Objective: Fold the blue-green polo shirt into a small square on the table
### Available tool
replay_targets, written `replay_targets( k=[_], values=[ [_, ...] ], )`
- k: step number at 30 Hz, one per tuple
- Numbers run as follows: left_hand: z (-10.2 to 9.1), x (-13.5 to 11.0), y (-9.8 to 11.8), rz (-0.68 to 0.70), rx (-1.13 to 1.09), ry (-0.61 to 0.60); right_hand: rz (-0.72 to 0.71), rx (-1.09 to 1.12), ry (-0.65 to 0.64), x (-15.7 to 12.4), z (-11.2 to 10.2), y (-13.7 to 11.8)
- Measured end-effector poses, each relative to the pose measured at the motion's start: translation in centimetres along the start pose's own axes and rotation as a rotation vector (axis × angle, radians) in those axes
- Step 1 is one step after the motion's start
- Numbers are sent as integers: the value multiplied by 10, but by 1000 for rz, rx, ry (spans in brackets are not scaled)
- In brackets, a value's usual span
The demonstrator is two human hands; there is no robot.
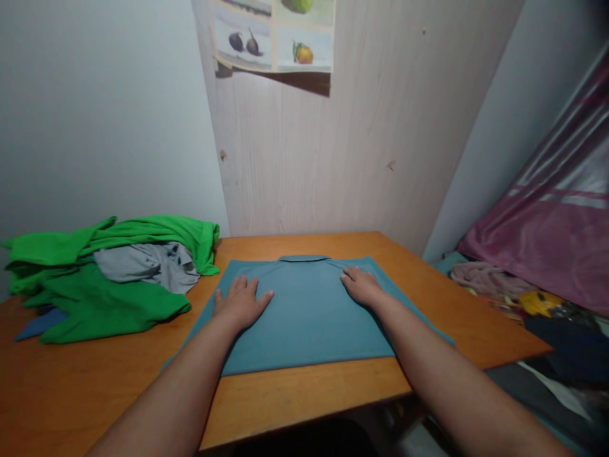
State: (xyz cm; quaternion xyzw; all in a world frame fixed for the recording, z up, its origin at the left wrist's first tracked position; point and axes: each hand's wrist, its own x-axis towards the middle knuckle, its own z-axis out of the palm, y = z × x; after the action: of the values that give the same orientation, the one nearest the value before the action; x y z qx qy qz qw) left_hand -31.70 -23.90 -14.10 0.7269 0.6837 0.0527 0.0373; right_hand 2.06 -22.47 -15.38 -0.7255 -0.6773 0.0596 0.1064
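Observation:
A blue-grey collared shirt (309, 317) lies spread flat on the wooden table, its collar (304, 258) at the far edge and its hem toward me. On the shirt's left part rests my left hand (242, 299), palm down with the fingers spread. My right hand (361, 285) lies on the upper right part, fingers stretched out and fairly close together. Neither hand grips the fabric. The shirt's lower corners are partly hidden by my forearms.
Left of the shirt is a loose heap of bright green (157, 228), darker green (114, 311) and grey clothes (147, 263). The orange-brown table (304, 393) meets a wall behind. Beyond its right edge are a pink curtain (552, 235) and piled cloths (495, 279).

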Motion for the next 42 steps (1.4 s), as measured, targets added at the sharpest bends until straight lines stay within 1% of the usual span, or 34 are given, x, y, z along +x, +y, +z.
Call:
replay_targets(
  k=[2, 4, 7, 9, 11, 14, 16, 23, 29, 32, 35, 37, 39, 42],
  values=[
    [-1, -1, 1, 5, 11, 5, -18, 33, 41, -1, -3, 4],
    [-2, -3, 2, 25, 31, 34, -35, 57, 80, -2, -6, 6],
    [-4, -8, 5, 77, 44, 90, -54, 58, 92, -4, -9, 6],
    [-5, -11, 8, 114, 31, 89, -68, 41, 65, -7, -9, 3],
    [-5, -13, 9, 138, 20, 44, -81, 13, 2, -9, -8, -2],
    [-3, -12, 9, 145, 18, -25, -62, -26, -101, -12, -7, -8],
    [-1, -9, 7, 142, 14, -33, -44, -38, -130, -12, -7, -10],
    [5, -3, 3, 144, 13, -15, -35, -23, -144, -14, -11, -11],
    [7, -4, 4, 133, 2, 12, -50, -53, -117, -13, -8, -11],
    [8, -5, 4, 149, -1, 40, -28, -73, -114, -14, -13, -16],
    [5, -8, 6, 157, 42, 94, -9, -81, -113, -27, -19, -30],
    [2, -12, 8, 167, 87, 129, -69, -58, -96, -44, -20, -42],
    [-2, -19, 9, 207, 115, 154, -158, -14, -78, -64, -17, -52],
    [-4, -33, 5, 296, 86, 135, -226, 24, -83, -91, -10, -58]
  ],
)
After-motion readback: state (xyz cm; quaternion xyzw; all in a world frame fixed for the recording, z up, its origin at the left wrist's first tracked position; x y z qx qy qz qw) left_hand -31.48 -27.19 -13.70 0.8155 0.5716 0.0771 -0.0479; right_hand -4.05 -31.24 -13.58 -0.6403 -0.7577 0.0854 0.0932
